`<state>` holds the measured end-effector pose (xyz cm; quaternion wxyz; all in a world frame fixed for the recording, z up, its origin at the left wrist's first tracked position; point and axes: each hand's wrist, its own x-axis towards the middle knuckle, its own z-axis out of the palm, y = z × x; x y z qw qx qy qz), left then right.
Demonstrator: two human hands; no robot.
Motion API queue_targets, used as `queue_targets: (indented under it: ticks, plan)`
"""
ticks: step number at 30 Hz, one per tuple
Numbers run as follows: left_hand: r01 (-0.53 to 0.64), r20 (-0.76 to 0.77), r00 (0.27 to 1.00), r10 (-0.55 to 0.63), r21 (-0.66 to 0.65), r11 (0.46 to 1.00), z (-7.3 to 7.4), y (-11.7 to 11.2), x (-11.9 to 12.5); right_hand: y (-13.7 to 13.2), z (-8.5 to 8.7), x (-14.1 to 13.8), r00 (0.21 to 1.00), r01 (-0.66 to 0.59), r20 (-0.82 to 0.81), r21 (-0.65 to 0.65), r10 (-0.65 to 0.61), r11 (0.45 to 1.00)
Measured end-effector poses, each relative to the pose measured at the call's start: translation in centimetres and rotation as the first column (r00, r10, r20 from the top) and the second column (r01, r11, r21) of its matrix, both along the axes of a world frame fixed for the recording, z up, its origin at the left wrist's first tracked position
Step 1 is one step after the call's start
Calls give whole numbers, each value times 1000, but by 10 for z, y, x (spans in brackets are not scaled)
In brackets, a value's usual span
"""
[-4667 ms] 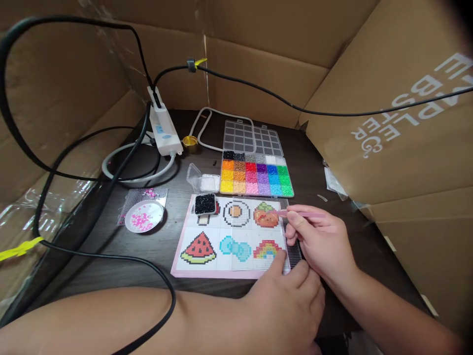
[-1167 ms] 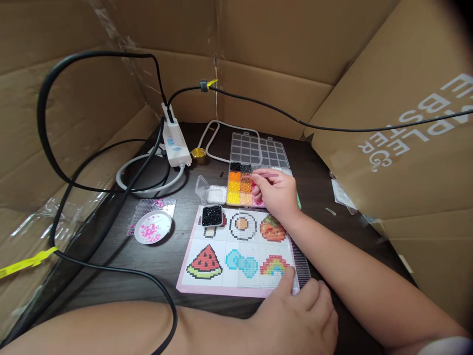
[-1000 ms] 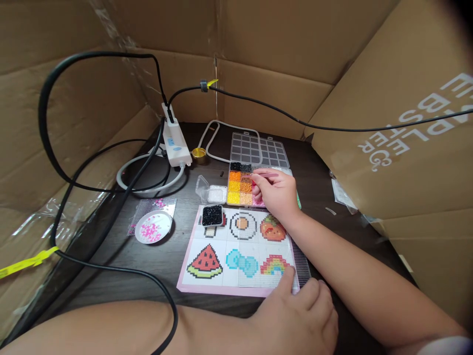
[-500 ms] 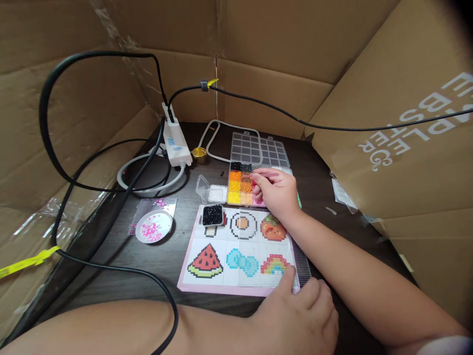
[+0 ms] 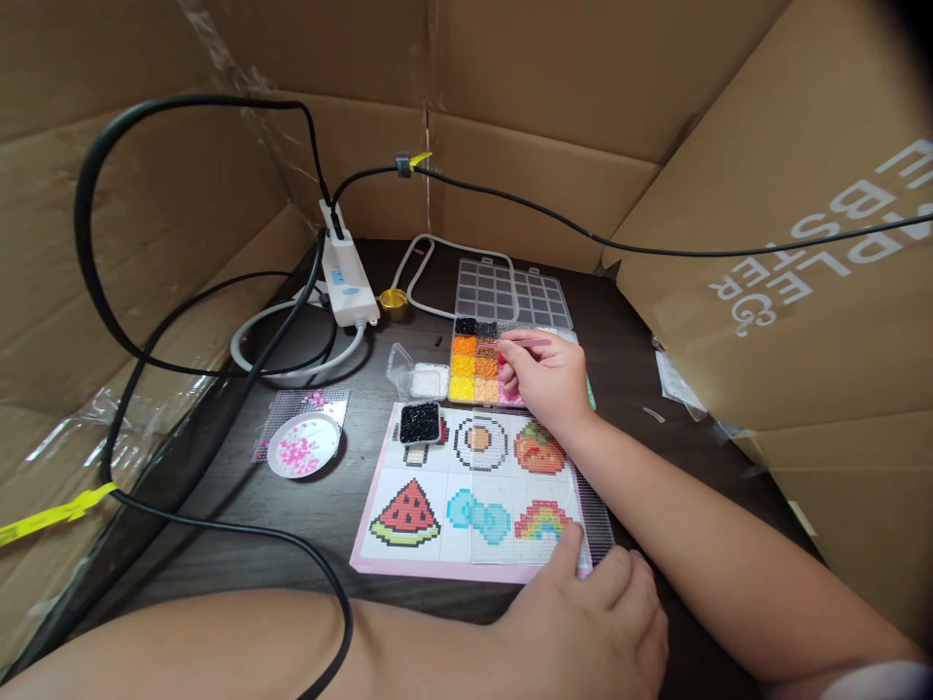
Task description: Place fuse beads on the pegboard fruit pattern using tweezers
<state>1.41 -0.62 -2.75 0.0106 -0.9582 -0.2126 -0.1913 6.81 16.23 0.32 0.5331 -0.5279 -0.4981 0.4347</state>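
Note:
My right hand point(image 5: 550, 384) is closed in a pinch on pink tweezers point(image 5: 529, 342). It hovers over the bead box point(image 5: 473, 401), whose compartments hold black, orange, yellow, brown and pink beads; the hand hides part of them. My left hand point(image 5: 594, 612) is closed at the near right corner of a clear pegboard point(image 5: 496, 549), thumb on top near the rainbow and the other fingers curled past the edge. That pegboard lies over a pattern sheet point(image 5: 383, 486) with a watermelon, an egg and other pictures. A small tray of black beads point(image 5: 421, 424) stands on the sheet.
To the left, a white dish point(image 5: 304, 449) of pink and white beads overlaps another pegboard point(image 5: 273, 413). A small open box of white beads point(image 5: 429, 381) and a gold cup point(image 5: 394, 304) stand behind. Black cables point(image 5: 219, 522) loop from a power strip point(image 5: 350, 287). Cardboard walls point(image 5: 525, 185) surround the table.

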Motion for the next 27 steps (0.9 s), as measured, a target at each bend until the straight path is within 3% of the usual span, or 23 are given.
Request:
queue_targets:
  ticks: [11,22,27]
  plan:
    - [9,-23,1000,-9,-11,1000,1,-1,0,0,0,0,1000,-17,-5,-11,17,1000]
    - [37,-53,998,-39,-33,999,2,0,-2,-2,2,4,999,36,-7,61,-36,997]
    - [50,-89,995,-53,-36,998,4,0,-3,-11,15,12,998,60,-33,144,-56,988]
